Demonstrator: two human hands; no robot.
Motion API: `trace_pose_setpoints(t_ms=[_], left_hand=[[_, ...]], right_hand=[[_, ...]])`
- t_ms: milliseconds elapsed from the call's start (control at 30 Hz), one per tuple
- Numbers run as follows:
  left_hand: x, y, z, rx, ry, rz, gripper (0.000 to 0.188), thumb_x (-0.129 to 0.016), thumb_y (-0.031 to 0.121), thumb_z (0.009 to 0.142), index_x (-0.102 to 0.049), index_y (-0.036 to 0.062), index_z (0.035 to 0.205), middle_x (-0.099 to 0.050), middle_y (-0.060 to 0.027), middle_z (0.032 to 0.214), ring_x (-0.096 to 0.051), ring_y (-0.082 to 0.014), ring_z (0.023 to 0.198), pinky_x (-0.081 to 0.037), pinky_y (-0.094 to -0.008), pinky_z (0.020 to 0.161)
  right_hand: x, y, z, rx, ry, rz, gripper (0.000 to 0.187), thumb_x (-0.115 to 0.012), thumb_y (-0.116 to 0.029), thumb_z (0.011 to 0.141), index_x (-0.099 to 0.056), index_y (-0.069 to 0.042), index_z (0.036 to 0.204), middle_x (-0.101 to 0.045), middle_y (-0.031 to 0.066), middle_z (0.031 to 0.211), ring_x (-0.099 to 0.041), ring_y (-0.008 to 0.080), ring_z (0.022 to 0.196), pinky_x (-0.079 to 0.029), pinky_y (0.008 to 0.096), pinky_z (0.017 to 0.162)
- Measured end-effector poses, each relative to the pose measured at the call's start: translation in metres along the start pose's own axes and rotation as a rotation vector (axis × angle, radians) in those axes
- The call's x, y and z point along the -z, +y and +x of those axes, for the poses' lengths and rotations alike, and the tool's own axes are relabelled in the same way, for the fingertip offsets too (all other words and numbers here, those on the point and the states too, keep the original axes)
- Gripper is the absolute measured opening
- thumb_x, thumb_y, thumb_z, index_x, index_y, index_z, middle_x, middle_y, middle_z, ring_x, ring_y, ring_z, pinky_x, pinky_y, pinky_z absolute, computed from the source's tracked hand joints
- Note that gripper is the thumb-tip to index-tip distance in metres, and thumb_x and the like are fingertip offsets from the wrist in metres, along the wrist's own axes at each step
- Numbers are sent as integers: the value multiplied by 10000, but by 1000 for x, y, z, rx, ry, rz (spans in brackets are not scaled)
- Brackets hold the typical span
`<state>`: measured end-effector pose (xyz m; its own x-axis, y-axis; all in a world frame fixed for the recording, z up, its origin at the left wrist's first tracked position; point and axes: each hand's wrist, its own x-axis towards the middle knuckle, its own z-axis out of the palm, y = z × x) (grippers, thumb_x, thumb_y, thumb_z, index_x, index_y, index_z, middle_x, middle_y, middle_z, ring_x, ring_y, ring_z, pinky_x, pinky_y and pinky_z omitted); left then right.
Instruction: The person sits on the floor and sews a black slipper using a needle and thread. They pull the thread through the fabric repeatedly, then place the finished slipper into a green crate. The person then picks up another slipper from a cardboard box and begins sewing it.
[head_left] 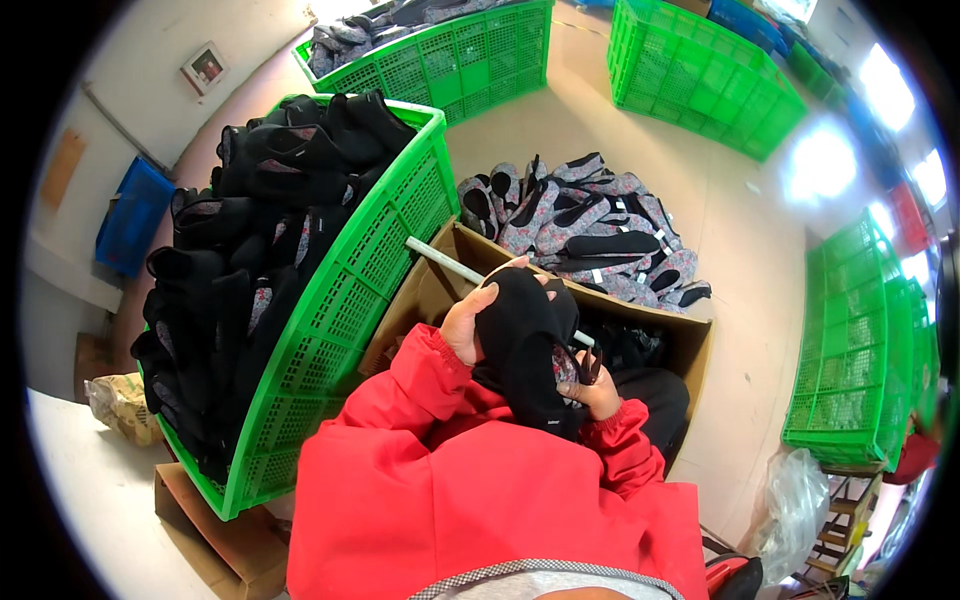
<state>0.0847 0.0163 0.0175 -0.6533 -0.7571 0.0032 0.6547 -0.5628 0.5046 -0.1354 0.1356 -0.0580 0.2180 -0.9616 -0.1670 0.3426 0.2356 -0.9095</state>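
Note:
I hold a black fabric slipper (520, 345) with a floral lining in front of my chest, above an open carton. My left hand (468, 322) is closed round its upper left side, fingertips showing over the top. My right hand (600, 392) is closed at the slipper's lower right, by the opening where the lining shows. A small dark pointed object (588, 366) sticks up from the right-hand fingers; its kind is unclear. Behind the slipper a pale rod (445, 262) lies across the cardboard carton (690, 345), which has dark items in it.
On my left stands a green crate (330, 330) piled with black slippers (290, 165). Grey floral slippers (590, 225) lie heaped beyond the carton. More green crates (700, 75) stand farther off and at the right. A clear plastic bag (793, 515) sits at the lower right.

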Motion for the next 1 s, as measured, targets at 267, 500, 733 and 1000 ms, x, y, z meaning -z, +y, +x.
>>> trace_pose_setpoints(t_ms=[267, 500, 733, 1000], left_hand=[[-9, -13, 2, -34, 58, -90, 675, -636, 232, 851, -332, 71, 1432, -563, -164, 1190, -554, -324, 1150, -430, -499, 1054], [-2, -9, -5, -43, 254, 83, 470, -614, 132, 873, -450, 56, 1307, -603, -124, 1042, -630, -253, 941, -553, -401, 822], [-7, 1, 0, -202, 316, 110, 420, -596, 135, 891, -477, 47, 1284, -626, -130, 1061, -628, -258, 972, -551, -401, 840], [5, 6, 3, -251, 530, 31, 289, -609, 118, 915, -556, 87, 1197, -643, -97, 995, -643, -210, 884, -552, -357, 791]], right_hand=[[-7, 4, -1, -67, -5, 73, 321, -820, -75, 744, -577, -102, 952, -562, -64, 861, -511, 66, 787, -414, 236, 752], [-10, 5, -2, -57, 0, 50, 302, -793, -48, 760, -574, -93, 961, -571, -57, 860, -520, 68, 788, -424, 235, 745], [-5, 17, -5, 315, 208, 211, 289, -671, 27, 849, -554, -12, 1110, -588, 97, 1180, -589, 142, 1003, -447, 279, 930], [-4, -21, -18, 333, -78, -212, 304, -615, -126, 943, -583, 32, 1201, -634, 114, 1126, -598, 184, 1057, -442, 303, 950]])
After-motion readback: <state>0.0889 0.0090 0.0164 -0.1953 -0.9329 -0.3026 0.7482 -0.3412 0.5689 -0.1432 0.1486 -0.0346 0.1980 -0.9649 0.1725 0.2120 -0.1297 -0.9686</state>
